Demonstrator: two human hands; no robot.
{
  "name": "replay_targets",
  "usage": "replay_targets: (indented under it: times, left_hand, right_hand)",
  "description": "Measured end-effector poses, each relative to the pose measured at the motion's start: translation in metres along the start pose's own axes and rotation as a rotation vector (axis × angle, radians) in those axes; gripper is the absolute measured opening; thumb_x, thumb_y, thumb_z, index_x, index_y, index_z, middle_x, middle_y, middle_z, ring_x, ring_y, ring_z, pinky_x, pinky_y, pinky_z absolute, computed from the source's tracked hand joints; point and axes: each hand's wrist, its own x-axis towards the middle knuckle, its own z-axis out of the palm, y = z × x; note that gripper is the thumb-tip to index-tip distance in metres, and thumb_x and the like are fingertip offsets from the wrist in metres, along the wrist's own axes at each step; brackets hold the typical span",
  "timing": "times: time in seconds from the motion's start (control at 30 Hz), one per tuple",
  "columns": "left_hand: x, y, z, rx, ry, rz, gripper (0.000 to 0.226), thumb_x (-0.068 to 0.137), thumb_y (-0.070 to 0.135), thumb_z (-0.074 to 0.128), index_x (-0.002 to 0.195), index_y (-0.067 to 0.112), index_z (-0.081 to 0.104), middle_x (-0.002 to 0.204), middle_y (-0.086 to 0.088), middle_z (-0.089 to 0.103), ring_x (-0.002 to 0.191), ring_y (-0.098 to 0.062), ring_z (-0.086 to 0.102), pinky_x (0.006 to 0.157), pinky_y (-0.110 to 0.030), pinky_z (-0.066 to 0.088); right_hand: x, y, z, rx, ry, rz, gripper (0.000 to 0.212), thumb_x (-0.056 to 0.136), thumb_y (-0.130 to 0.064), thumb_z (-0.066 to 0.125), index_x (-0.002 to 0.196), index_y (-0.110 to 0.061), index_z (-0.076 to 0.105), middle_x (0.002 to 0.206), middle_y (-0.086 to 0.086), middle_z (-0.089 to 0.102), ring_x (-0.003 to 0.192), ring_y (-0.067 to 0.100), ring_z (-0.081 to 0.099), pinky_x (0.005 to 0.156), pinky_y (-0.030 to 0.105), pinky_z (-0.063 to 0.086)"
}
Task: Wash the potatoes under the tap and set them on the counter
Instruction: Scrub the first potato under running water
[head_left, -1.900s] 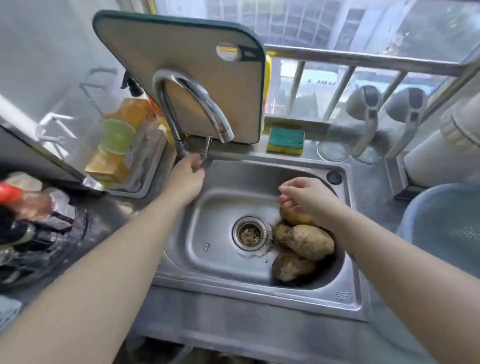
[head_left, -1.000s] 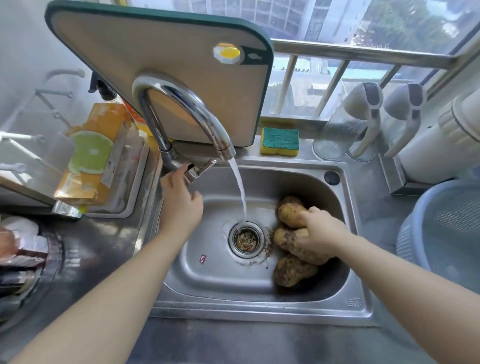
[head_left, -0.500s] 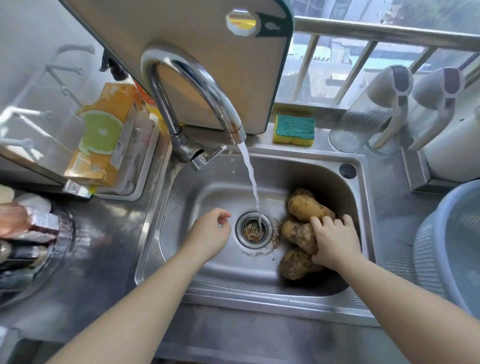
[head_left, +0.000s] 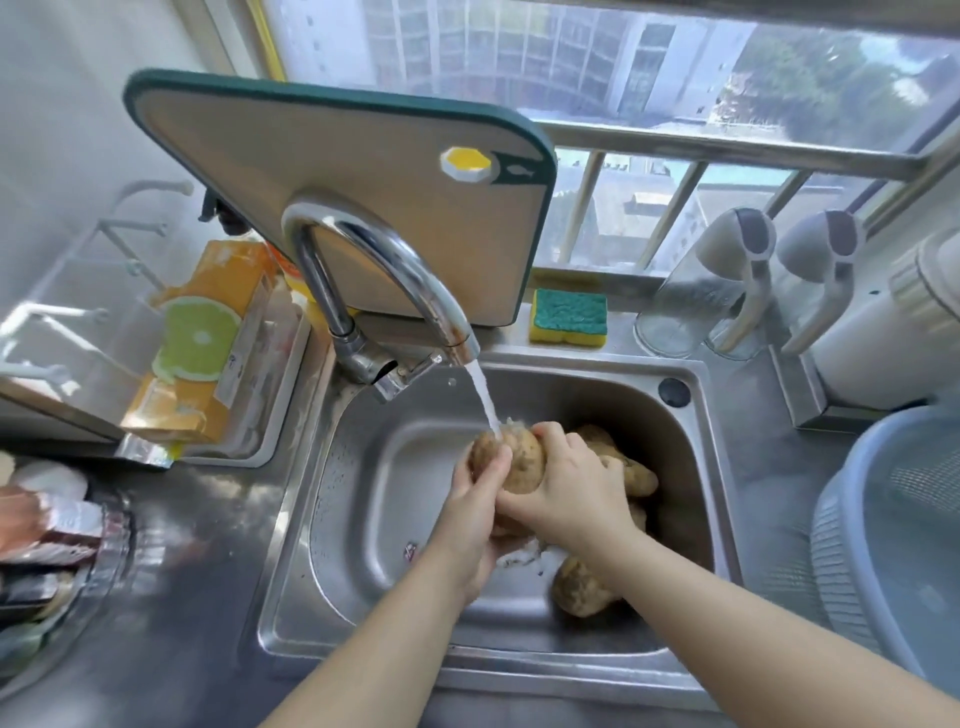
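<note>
Left hand (head_left: 467, 514) cups 1 potato (head_left: 519, 460) from its left and right hand (head_left: 571, 483) grips over the top, holding it mid-sink (head_left: 363, 519) right under the tap (head_left: 374, 249) stream (head_left: 484, 397) so dirt rinses down. The other potatoes (head_left: 584, 587) sit at the sink's right, probably unwashed.

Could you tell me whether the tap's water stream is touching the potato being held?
Touching. The head view shows the water stream landing on top of the held potato, with no gap.
</note>
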Motion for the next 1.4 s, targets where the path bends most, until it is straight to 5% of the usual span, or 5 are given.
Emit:
replay_targets:
  times: [0.33, 0.83, 1.13, 1.27, 1.4]
  left_hand:
    - [0.013, 0.008, -0.015, -0.028, 0.163, -0.049, 0.041, 0.091, 0.055, 0.048, 0.119, 0.027, 0.057, 0.111, -0.009, 0.069, 0.094, -0.028, 0.069, 0.062, -0.041, 0.057]
    - [0.022, 0.014, -0.022, 0.427, 0.224, 0.281, 0.08, 0.058, 0.076, 0.054, 0.122, 0.029, 0.056, 0.121, 0.001, 0.063, 0.108, -0.015, 0.062, 0.097, -0.044, 0.05]
    - [0.03, 0.018, -0.02, 0.134, 0.315, 0.041, 0.057, 0.074, 0.058, 0.068, 0.115, 0.02, 0.056, 0.104, -0.008, 0.069, 0.091, -0.027, 0.069, 0.079, -0.046, 0.058]
    - [0.027, 0.013, -0.015, -0.191, 0.226, -0.122, 0.073, 0.073, 0.069, 0.057, 0.116, 0.011, 0.066, 0.106, -0.014, 0.072, 0.093, -0.03, 0.071, 0.071, -0.038, 0.057]
    - [0.028, 0.007, -0.011, -0.352, 0.226, -0.139, 0.078, 0.08, 0.071, 0.043, 0.116, 0.006, 0.065, 0.11, -0.019, 0.069, 0.1, -0.034, 0.067, 0.075, -0.04, 0.055]
  right_hand:
    - [0.014, -0.013, 0.027, 0.712, -0.208, 0.061, 0.035, 0.086, -0.052, 0.061, 0.113, -0.03, 0.061, 0.107, -0.007, 0.068, 0.102, 0.011, 0.064, 0.095, 0.036, 0.051]
    - [0.017, -0.026, 0.031, 0.99, -0.186, 0.168, 0.033, 0.101, -0.038, 0.042, 0.13, -0.026, 0.052, 0.131, 0.001, 0.058, 0.123, 0.014, 0.053, 0.11, 0.038, 0.04]
    - [-0.009, -0.014, 0.046, 0.621, -0.059, -0.192, 0.069, 0.091, -0.02, 0.058, 0.151, -0.021, 0.026, 0.155, -0.005, 0.034, 0.142, 0.009, 0.031, 0.117, 0.032, 0.027]
    - [-0.012, -0.02, 0.04, 0.884, -0.009, 0.042, 0.065, 0.088, -0.018, 0.069, 0.142, -0.023, 0.033, 0.128, -0.017, 0.052, 0.114, -0.008, 0.052, 0.093, 0.007, 0.037]
    - [-0.009, -0.026, 0.048, 1.31, -0.103, 0.33, 0.04, 0.08, -0.033, 0.075, 0.114, -0.018, 0.061, 0.109, 0.003, 0.072, 0.101, 0.013, 0.069, 0.092, 0.034, 0.055]
